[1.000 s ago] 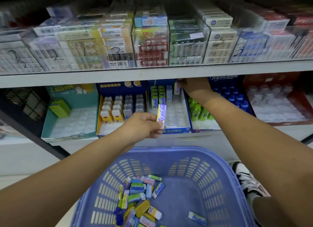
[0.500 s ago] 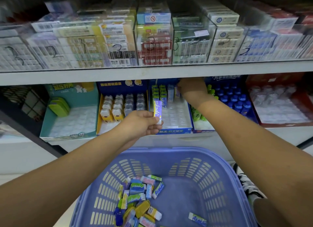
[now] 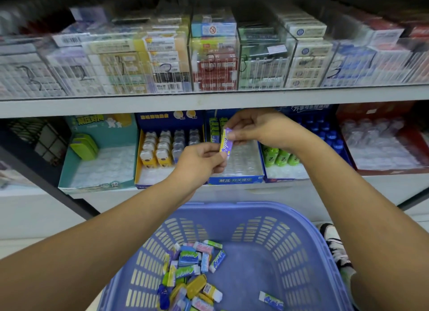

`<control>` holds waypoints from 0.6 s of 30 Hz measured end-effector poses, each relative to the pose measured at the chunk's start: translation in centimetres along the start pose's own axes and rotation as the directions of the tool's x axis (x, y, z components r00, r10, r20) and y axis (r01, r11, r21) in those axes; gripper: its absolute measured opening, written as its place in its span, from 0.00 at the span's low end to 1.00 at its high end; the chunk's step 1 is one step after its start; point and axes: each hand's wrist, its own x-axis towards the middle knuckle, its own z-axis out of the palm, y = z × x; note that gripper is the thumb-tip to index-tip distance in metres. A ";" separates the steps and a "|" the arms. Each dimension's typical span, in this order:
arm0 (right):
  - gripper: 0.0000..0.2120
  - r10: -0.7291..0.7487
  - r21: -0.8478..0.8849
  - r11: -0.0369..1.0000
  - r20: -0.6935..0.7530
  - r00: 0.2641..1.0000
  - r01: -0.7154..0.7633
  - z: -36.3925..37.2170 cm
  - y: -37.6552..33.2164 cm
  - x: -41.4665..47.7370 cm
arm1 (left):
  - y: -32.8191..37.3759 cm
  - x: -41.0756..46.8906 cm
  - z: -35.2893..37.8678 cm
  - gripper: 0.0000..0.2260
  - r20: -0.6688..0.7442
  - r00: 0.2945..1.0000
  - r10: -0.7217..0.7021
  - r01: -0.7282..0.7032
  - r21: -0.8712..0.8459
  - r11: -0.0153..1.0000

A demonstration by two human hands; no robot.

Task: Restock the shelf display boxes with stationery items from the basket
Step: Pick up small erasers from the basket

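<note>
You hold one purple eraser between both hands, directly above the blue display box that stands in the middle of the lower shelf. The eraser's long axis runs nearly upright in the head view: its upper end points toward the back of that box and leans slightly to your right, and its lower end points down toward the box's front lip. A yellow band runs along its left edge.

Your left hand pinches the lower end, thumb and curled fingers closed on it, over the front-left part of the box. Your right hand reaches in over the box's right wall, and its fingertips close on the upper end. Neither hand holds anything else.

Inside the box a clear blister tray shows under the eraser, and a row of green erasers stands at the back-left corner. Just left of the box sits a yellow-sided box of bear-shaped items, and further left a teal box. Touching the box on its right is a tray of green bottles.

Below and in front of the box, the blue basket holds a heap of loose erasers toward its left side, with one single eraser lying apart to their right.
</note>
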 end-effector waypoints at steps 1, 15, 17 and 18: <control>0.05 -0.004 -0.056 0.998 -0.036 0.999 0.001 -0.1 0.2 0.1 | 0.0 0.0 0.1 0.14 0.003 1.000 0.019 -0.019 0.063 0.998; 0.08 -0.129 -0.553 0.823 -0.407 0.904 -0.132 -1.7 6.4 4.5 | -1.9 -1.0 0.0 0.29 0.464 0.884 -0.061 -0.437 0.865 0.246; 0.10 -0.078 -0.523 0.839 -0.395 0.915 -0.154 -2.0 6.2 4.9 | -1.8 -0.9 0.1 0.28 0.469 0.881 -0.070 -0.442 0.865 0.236; 0.11 -0.058 -0.518 0.839 -0.392 0.918 -0.168 -2.0 6.2 5.0 | -1.8 -0.8 0.1 0.28 0.471 0.879 -0.076 -0.444 0.866 0.230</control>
